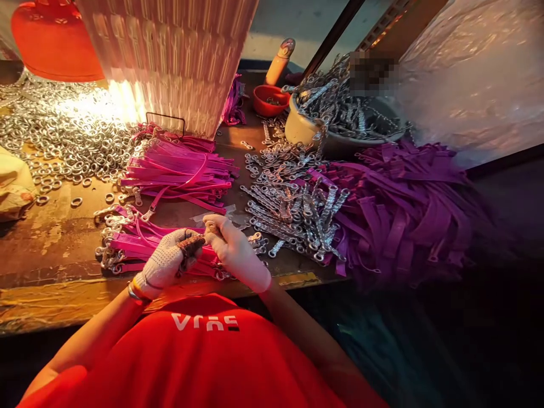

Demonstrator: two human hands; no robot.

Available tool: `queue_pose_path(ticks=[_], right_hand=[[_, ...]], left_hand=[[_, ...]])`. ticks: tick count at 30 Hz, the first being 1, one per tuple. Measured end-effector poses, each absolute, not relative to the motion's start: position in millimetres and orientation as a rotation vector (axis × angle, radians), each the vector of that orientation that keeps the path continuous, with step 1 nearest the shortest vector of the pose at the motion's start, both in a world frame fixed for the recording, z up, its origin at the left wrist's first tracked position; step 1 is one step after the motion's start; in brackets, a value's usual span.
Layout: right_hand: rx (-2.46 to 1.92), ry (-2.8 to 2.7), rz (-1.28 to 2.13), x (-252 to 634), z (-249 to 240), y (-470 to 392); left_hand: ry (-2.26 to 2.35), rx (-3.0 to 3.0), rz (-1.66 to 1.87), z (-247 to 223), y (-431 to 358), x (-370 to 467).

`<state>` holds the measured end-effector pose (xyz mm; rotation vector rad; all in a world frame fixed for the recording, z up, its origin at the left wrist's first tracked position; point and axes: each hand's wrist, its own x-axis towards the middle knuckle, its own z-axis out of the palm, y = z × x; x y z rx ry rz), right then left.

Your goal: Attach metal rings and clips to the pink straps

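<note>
My left hand [166,259], in a dotted knit glove, is closed in front of my chest. A dark brown, rough patch shows at its fingertips; I cannot tell whether it is a held piece or stained glove. My right hand [238,254], in a pale smooth glove, pinches close against the left fingertips. What sits between the two hands is too small to make out. Beneath them lies a bundle of magenta straps [127,243] with metal rings at their left ends. Just beyond is a second stack of magenta straps [178,170].
Silvery chain pieces [293,209] are heaped right of my hands, beside a large purple strap pile [408,209]. Behind stand a tub [300,127] of chain pieces and a red bowl [266,101]. Loose rings [85,141] cover the left, below a red lamp [55,45] and ribbed panel [170,62].
</note>
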<state>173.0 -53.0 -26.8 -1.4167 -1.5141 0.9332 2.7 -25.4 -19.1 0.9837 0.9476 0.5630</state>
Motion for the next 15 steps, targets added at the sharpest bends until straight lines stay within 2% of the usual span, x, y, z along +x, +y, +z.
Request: queue_pose_path(ticks=[4, 8, 10, 13, 15], right_hand=[[-1.455, -1.959, 0.706, 174, -26, -52], [-1.720, -2.238, 0.312, 169, -26, -53], [-1.775, -2.240, 0.364, 169, -27, -54], [-1.836, -2.128, 0.646, 175, -28, -53], [-1.895, -2.010, 0.645, 181, -31, -53]], left_hand=[[0.950, 1.002, 0.570, -27, -20, 1], [0.921, 0.845, 0.613, -39, -16, 6], [0.900, 0.787, 0.599, -41, -14, 9], [0.860, 0.805, 0.491, -36, -4, 12], [0.884, 0.968, 0.422, -29, 17, 15]])
